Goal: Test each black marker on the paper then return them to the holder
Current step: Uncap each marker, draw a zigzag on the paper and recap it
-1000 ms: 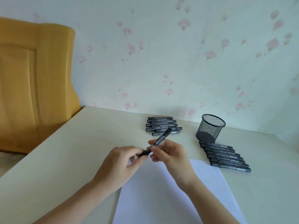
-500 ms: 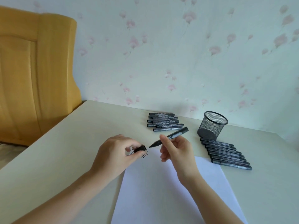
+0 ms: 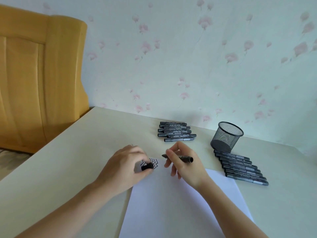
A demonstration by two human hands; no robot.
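My right hand grips an uncapped black marker, lying nearly level with its tip pointing left, just above the top edge of the white paper. My left hand rests at the paper's top left corner and pinches the marker's black cap. Black zigzag lines show on the paper beside the cap. One stack of black markers lies at the back of the table. A second row of markers lies at the right, next to the black mesh holder.
The cream table meets a flowered wall at the back. A yellow wooden panel stands beyond the table's left edge. The holder appears to hold nothing.
The cap came off the marker and stayed in my left hand. My right hand turned the marker, lowered its tip toward the paper's top edge, and zigzag lines now show there.
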